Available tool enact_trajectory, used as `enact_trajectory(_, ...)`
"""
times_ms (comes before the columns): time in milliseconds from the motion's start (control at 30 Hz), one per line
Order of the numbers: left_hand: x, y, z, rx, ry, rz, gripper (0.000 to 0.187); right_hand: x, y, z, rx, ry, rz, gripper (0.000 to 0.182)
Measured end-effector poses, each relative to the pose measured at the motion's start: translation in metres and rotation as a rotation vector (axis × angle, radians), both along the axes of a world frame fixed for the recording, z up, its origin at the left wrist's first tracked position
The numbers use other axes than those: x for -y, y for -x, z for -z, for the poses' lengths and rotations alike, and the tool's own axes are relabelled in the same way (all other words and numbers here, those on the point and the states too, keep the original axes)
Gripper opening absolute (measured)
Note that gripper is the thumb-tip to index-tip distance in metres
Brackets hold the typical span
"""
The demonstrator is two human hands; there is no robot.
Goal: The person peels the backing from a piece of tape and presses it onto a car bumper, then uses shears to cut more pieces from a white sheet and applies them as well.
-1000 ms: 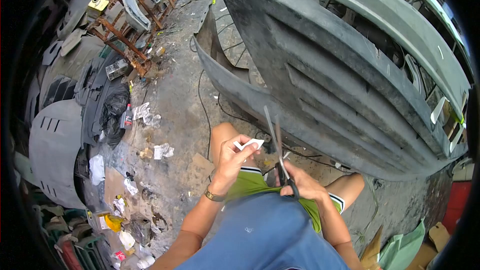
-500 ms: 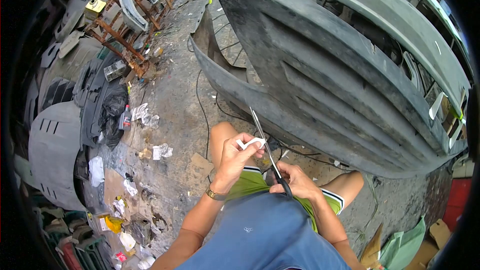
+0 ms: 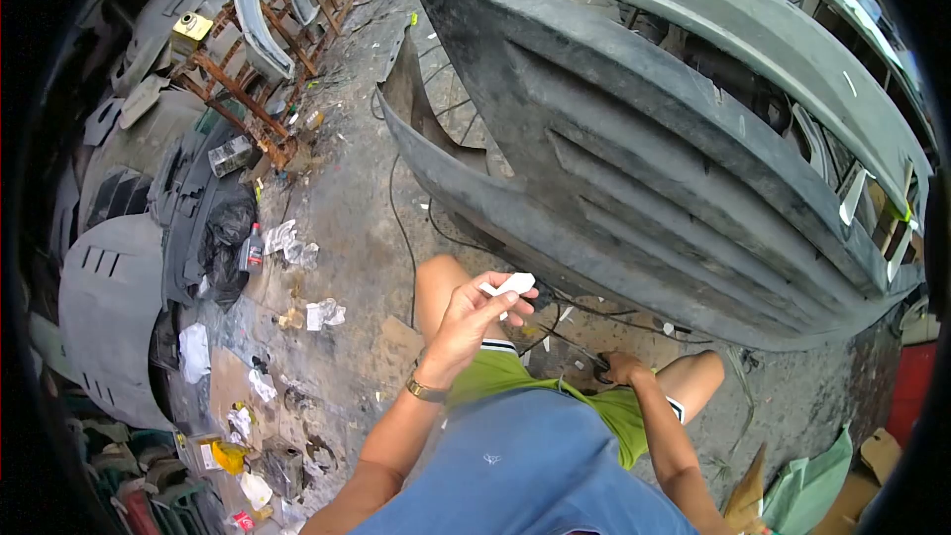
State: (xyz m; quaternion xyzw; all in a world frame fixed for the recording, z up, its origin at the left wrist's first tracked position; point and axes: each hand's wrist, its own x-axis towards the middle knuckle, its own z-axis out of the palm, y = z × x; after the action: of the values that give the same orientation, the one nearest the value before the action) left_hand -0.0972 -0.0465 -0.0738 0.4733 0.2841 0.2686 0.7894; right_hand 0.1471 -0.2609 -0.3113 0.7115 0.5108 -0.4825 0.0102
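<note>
Between the thumb and fingers of my left hand (image 3: pixel 480 312) is a small white piece (image 3: pixel 515 284), held above my knee. My right hand (image 3: pixel 624 369) is closed round the black handles of a pair of scissors (image 3: pixel 601 365), low by my other knee. The scissors' blades point up and left, apart from the white piece. In front of both hands lies a large dark grey ribbed panel (image 3: pixel 634 149).
A black cable (image 3: pixel 401 213) runs over the floor. To the left are crumpled papers (image 3: pixel 325 314), a bottle (image 3: pixel 252 248), a black bag (image 3: pixel 230 223) and grey panels (image 3: pixel 114 307). A rusty frame (image 3: pixel 233 89) stands farther back. Green sheeting (image 3: pixel 807 485) lies at the lower right.
My right hand has moved down and right with the scissors, away from the white piece. My left hand still holds the piece, now turned with its fingers more spread.
</note>
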Motion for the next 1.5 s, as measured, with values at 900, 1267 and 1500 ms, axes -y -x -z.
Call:
enact_trajectory(900, 0.025, -0.05, -0.017, -0.053, -0.19, 0.082, 0.015, -0.096, 0.056, -0.249, -0.237, -1.26, 0.67, 0.016)
enact_trajectory(1267, 0.001, -0.075, -0.033, -0.007, -0.482, 0.149, 0.012, -0.091, 0.035, -0.271, -0.609, -1.059, 0.801, 0.019)
enact_trajectory(1500, -0.005, -0.088, -0.037, 0.013, -0.435, 0.277, 0.008, -0.093, -0.006, -0.318, -0.315, -0.918, 0.408, 0.021)
